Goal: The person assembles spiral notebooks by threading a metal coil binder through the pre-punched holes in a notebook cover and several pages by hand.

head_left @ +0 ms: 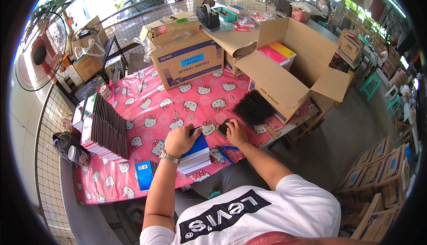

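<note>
My left hand, with a metal watch at the wrist, is closed over the top of a blue-covered notebook, whose white page edges face me. Its fingertips are partly hidden. To the right, my right hand has its fingers closed on a small dark block-like thing on the table. Blue-handled pliers lie just below that hand. Beyond it is a pile of black plastic spiral coils. A small blue spiral notebook rests left of my left forearm.
Tall stacks of spiral-bound notebooks stand at the left of the pink patterned tablecloth. A closed carton is at the back, an open carton at the right. A fan and a cup are on the left.
</note>
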Demonstrator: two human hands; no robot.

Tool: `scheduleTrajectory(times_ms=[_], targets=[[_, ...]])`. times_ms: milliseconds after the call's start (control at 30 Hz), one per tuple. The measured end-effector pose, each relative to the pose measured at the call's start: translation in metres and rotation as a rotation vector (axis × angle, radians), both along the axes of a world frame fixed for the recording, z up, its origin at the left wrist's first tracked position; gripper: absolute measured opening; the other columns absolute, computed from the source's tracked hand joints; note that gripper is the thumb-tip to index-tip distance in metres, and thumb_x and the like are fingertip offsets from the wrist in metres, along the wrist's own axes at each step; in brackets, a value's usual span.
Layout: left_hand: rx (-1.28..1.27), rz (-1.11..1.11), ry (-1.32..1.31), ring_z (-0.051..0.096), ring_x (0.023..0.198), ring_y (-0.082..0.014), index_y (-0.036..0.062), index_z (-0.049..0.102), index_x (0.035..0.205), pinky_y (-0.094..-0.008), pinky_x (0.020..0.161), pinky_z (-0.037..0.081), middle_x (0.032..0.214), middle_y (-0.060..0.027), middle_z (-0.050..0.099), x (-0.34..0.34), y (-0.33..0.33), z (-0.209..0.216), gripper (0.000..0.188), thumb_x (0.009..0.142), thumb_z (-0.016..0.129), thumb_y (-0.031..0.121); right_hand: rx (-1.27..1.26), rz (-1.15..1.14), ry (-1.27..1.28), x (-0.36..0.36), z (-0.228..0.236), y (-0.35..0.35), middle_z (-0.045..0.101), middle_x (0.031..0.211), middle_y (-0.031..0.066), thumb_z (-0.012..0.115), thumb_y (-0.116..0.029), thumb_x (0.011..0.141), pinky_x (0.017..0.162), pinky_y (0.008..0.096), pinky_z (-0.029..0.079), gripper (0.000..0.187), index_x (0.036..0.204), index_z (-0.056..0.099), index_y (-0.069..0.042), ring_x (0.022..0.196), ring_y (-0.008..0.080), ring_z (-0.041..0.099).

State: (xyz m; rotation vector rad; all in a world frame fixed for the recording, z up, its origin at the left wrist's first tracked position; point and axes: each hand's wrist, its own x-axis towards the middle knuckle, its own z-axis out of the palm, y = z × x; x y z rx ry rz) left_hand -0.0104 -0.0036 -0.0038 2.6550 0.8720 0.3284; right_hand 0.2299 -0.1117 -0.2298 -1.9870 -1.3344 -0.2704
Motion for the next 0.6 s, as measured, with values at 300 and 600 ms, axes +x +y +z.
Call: scheduleTrajectory(times_ms=[300,600], targets=[[-0.012,0.015,0.017,0.068,0.074,-0.0384,0.0070,0.070,0.090,-0.0486,0.067,0.053,0.072,-0.0190,0.067,0.000,0.000,0.001,0.045,0.093,0.056,0.050,0.001,0.009,0.023,-0.001,0.000,-0.002,0.057,0.116,0.0138,0.061,-0.012,0.085,0.090,0.0437,0.051,0.027,0.112,0.064,-0.007,0.105,0.0345,0.061],[0.007,-0.005,-0.085,0.065,0.075,-0.0440,0.0068,0.068,0.090,-0.0536,0.068,0.051,0.075,-0.0246,0.065,-0.002,0.010,-0.016,0.045,0.095,0.052,0.048,-0.011,0.015,0.008,0.003,-0.013,0.008,0.059,0.113,0.0148,0.065,-0.025,0.090,0.086,0.0442,0.052,0.031,0.115,0.063,-0.007,0.103,0.0356,0.061]])
